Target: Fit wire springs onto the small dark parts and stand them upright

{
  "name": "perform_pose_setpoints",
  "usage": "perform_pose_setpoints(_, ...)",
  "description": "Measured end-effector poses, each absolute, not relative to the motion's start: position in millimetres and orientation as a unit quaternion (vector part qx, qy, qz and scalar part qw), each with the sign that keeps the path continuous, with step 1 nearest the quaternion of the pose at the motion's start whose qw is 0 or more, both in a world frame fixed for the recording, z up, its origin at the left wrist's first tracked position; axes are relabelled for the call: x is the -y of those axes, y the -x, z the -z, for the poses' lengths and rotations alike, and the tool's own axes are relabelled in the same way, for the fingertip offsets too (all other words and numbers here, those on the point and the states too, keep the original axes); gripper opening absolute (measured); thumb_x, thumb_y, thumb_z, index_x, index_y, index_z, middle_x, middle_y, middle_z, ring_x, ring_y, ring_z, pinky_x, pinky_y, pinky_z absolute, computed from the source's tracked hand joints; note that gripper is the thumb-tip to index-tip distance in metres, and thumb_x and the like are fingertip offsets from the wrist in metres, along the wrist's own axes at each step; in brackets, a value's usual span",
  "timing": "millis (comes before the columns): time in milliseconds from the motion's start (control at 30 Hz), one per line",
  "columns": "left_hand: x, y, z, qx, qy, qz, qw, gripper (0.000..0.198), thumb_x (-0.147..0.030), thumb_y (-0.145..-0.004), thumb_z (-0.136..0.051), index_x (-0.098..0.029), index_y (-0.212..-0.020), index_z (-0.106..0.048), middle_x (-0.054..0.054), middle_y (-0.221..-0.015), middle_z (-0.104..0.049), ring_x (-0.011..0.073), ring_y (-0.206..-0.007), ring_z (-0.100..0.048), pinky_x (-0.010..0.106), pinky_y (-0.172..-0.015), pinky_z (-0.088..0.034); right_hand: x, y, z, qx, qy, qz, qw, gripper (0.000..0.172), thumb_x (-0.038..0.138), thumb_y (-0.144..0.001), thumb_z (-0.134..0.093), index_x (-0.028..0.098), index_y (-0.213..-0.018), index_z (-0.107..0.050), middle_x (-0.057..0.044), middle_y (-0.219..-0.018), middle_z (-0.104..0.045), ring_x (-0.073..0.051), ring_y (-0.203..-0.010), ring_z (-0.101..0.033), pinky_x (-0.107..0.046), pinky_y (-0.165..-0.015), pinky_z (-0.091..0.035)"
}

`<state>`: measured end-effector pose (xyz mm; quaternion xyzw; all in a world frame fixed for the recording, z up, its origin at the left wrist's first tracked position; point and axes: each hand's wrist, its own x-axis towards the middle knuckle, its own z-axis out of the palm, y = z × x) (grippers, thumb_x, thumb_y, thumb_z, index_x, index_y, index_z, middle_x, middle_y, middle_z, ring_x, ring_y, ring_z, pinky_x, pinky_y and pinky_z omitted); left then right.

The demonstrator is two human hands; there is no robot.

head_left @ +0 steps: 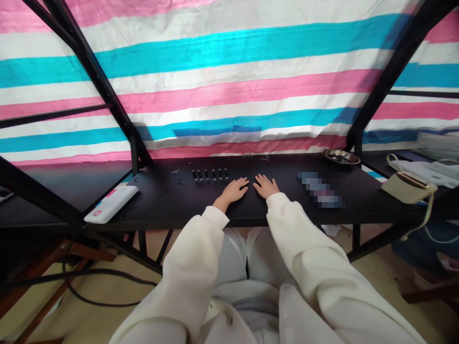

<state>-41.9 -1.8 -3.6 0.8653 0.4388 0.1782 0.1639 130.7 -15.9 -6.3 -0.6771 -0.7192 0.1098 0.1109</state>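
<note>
My left hand (235,190) lies palm down on the black tabletop (186,205), its fingers spread and nothing in it. Close by on its right, my right hand (266,186) rests the same way, empty, with fingers apart. The two hands do not touch. Just beyond and left of my left hand stands a row of several small black cylinders (206,175) with pale ends. Right of my right hand is a blurred-out, pixelated flat object (321,190).
A white box-like item (112,204) sits at the left, a shiny metal dish (341,156) at the back right. Black frame posts (103,86) flank the table before a striped sheet (233,91). A beige bag (409,187) and papers (439,145) lie farther right.
</note>
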Motion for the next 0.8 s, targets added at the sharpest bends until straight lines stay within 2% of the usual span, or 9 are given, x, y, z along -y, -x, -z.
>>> perform_pose_setpoints(233, -2.7, 42.7, 4.9, -0.440, -0.852, -0.214, 0.186, 0.039, -0.023, -0.083, -0.042, -0.021, -0.119, -0.057, 0.003, -0.133, -0.047, 0.0174, -0.127, -0.037, 0.039, -0.110, -0.019, 15.7, -131.1, 6.4, 0.717, 0.677, -0.110, 0.124, 0.049, 0.040, -0.089, -0.031, 0.026, -0.136, -0.033, -0.002, -0.146, -0.025, -0.019, -0.135, -0.018, -0.050, -0.107, -0.013)
perform_pose_setpoints(800, -2.8, 43.2, 6.0, -0.434, -0.847, -0.233, 0.199, 0.037, -0.021, -0.082, -0.044, -0.023, -0.116, -0.059, 0.003, -0.131, -0.049, 0.0188, -0.126, -0.039, 0.041, -0.110, -0.020, 15.9, -131.1, 6.4, 0.716, 0.674, -0.118, 0.139, 0.048, 0.039, -0.089, -0.033, 0.026, -0.135, -0.036, -0.002, -0.146, -0.026, -0.019, -0.134, -0.019, -0.050, -0.108, -0.011)
